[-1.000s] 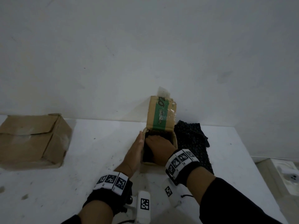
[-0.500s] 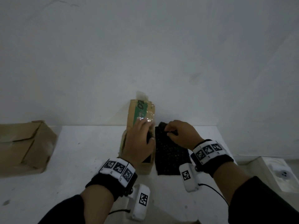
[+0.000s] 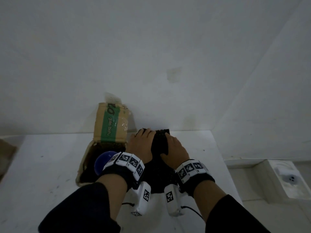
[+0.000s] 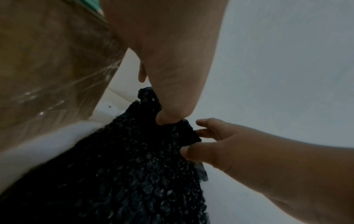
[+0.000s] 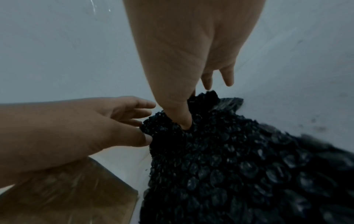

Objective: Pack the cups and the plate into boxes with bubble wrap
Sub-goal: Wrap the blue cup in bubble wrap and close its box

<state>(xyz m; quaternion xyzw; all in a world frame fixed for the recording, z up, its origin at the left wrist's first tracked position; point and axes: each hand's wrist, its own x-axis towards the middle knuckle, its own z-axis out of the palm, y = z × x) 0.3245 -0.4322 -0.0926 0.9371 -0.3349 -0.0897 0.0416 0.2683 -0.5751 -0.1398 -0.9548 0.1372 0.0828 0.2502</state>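
head view: your left hand (image 3: 143,145) and right hand (image 3: 175,148) both rest on the black bubble wrap (image 3: 159,174), which lies on the white table (image 3: 50,157) just beside the open cardboard box (image 3: 85,158), at its 3 o'clock. a blue cup (image 3: 101,163) sits in the box, partly hidden by your left wrist; the box flap (image 3: 111,125) stands upright at 12 o'clock against the wall. a second box (image 3: 6,155) shows only as a corner at 9 o'clock. no plate in view. left wrist view: your left thumb (image 4: 168,118) presses into the far edge of the wrap, fingers behind it, pinching that edge; the right hand's fingers (image 4: 206,131) close on the corner at 3 o'clock. right wrist view: your right thumb (image 5: 184,119) digs into the wrap, two fingers (image 5: 218,75) hanging free beyond; the left hand (image 5: 86,125) pinches the edge at 9 o'clock. risk, as a judgement: the sheet is limp, so it may sag or fold on itself once lifted; swinging it toward the box could catch the flap or knock the cup; a shallow pinch may slip.
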